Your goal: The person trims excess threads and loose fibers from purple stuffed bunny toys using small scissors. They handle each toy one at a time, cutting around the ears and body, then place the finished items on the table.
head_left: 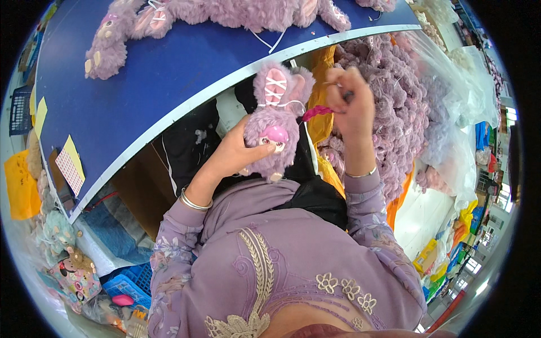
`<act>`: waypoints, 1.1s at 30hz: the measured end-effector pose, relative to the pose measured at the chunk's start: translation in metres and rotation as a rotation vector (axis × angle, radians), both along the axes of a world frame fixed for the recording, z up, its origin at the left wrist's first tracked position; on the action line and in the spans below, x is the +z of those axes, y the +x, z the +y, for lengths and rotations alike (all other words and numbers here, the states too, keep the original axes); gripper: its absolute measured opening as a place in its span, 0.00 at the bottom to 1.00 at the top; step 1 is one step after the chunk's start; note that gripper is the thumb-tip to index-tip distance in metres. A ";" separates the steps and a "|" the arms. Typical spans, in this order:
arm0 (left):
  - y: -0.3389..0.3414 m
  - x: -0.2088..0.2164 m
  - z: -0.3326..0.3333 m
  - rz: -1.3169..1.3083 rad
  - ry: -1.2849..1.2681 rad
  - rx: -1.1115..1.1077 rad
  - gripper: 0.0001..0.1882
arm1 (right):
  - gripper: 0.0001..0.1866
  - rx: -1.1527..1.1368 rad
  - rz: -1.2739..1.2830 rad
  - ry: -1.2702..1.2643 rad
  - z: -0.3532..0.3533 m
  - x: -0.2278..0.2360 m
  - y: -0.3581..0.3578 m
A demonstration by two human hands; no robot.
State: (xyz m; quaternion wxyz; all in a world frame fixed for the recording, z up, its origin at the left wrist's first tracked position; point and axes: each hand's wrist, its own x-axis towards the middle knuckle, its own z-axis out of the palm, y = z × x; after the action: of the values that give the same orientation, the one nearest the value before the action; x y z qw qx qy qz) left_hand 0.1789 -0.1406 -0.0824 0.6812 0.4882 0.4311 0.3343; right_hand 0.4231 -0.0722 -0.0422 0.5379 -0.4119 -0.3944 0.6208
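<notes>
A fluffy purple plush toy (271, 127) with pink-lined ears, white criss-cross lacing and a glossy pink patch above its eyes is held over my lap. My left hand (239, 147) is closed around its side, the thumb lying across the face by the eyes. To the right of the toy, my right hand (350, 96) is raised with its fingers curled, slightly blurred. A crinkled magenta strip (318, 112) runs between these fingers and the toy's ear side. Something small and dark shows in the right palm; its kind is unclear.
Ahead curves a blue table (169, 73) with a pale edge. More purple plush toys (242, 12) lie along its far side. A large heap of purple plush pieces (389, 112) fills the right, beside clear plastic bags (459, 84). A blue basket (129, 284) stands low at left.
</notes>
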 end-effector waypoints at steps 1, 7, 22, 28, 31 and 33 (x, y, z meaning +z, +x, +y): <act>-0.001 -0.002 -0.002 -0.030 -0.006 -0.008 0.36 | 0.21 -0.026 0.067 0.000 0.000 0.003 0.009; 0.006 -0.013 -0.009 -0.257 -0.076 -0.019 0.38 | 0.18 0.081 -0.530 -0.170 -0.029 -0.023 0.021; 0.028 -0.002 -0.010 -0.258 0.007 -0.169 0.39 | 0.06 -0.041 -0.762 0.262 -0.024 -0.015 -0.010; 0.025 0.001 -0.008 -0.254 -0.001 -0.161 0.41 | 0.07 -0.346 -0.571 0.143 -0.015 0.000 0.023; 0.027 0.000 -0.006 -0.235 -0.019 -0.165 0.38 | 0.07 -0.140 -0.630 0.153 -0.033 -0.010 0.018; 0.029 0.000 -0.004 -0.248 -0.075 -0.137 0.35 | 0.11 0.017 -0.617 0.072 -0.045 -0.009 0.015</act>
State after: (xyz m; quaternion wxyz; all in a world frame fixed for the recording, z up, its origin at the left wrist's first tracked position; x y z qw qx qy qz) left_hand 0.2076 -0.1443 -0.0825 0.7683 0.4456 0.3214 0.3284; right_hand 0.4382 -0.1174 -0.0509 0.4018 -0.5583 -0.5644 0.4565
